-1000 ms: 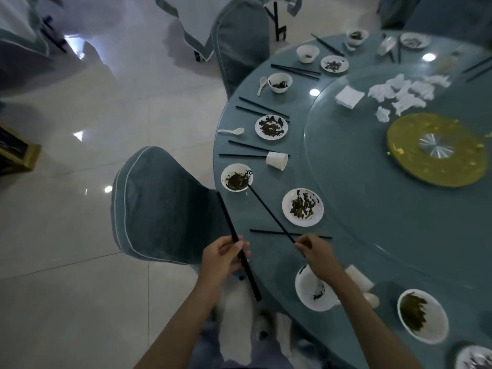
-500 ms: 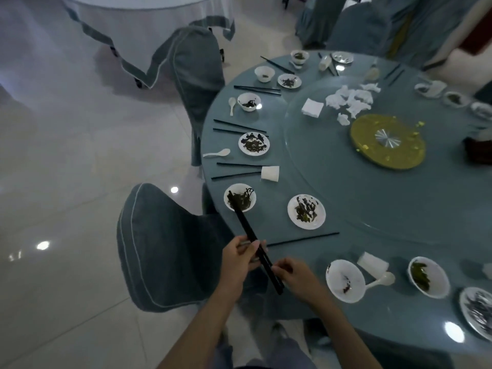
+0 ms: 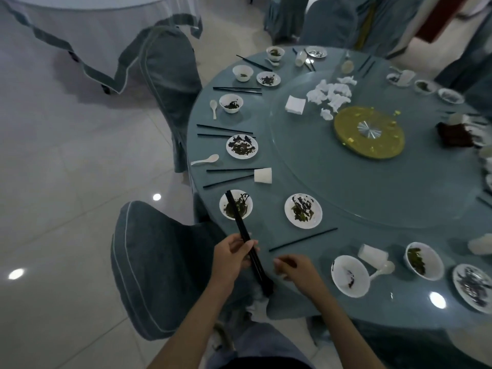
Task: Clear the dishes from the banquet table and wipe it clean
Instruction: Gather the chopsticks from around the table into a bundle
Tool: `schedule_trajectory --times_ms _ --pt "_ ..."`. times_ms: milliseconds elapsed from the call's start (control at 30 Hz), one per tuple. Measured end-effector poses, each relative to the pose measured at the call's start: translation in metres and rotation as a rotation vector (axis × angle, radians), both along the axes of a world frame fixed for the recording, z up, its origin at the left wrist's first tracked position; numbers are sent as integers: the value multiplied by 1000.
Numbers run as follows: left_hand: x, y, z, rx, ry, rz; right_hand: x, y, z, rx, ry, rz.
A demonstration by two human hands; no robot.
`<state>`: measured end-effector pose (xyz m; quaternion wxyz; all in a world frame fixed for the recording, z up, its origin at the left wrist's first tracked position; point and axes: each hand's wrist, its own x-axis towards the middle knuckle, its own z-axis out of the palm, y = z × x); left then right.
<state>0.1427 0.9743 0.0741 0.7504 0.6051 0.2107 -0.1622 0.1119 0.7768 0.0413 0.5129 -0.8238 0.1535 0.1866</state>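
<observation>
Off the black chopsticks [image 3: 247,243] now, the right hand [image 3: 295,269] hangs loosely curled, holding nothing, below and right of the greens bowl [image 3: 221,205]. The left hand [image 3: 231,255] grips the bundle, whose tips lie over that bowl. A loose chopstick [image 3: 303,239] lies on the table [image 3: 346,182], right of the bowl.

I am holding smooth, dark chopsticks [image 3: 241,227] over a table [image 3: 271,230] draped in matt teal cloth. The glass turntable [image 3: 372,187] is shining glossy, the white bowls [image 3: 348,283] are gleaming like glazed ceramic, the paper napkins [image 3: 331,93] are lying crumpled, and the polished floor [image 3: 66,169] is mirroring lamps.
</observation>
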Motion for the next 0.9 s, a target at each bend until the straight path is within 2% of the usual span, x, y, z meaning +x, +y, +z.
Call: schedule_trajectory --times_ms 267,367,500,667,900 --pt "35 20 1 94 32 24 66 -46 -64 -27 218 -575" --pt "44 22 0 140 52 44 82 -50 -77 -90 298 -672" --pt "47 24 0 187 88 53 88 -52 -96 50 400 -845" --pt "57 21 1 222 112 48 92 -56 -102 171 457 -934" --pt "68 9 6 212 92 -12 93 -53 -96 196 440 -984"
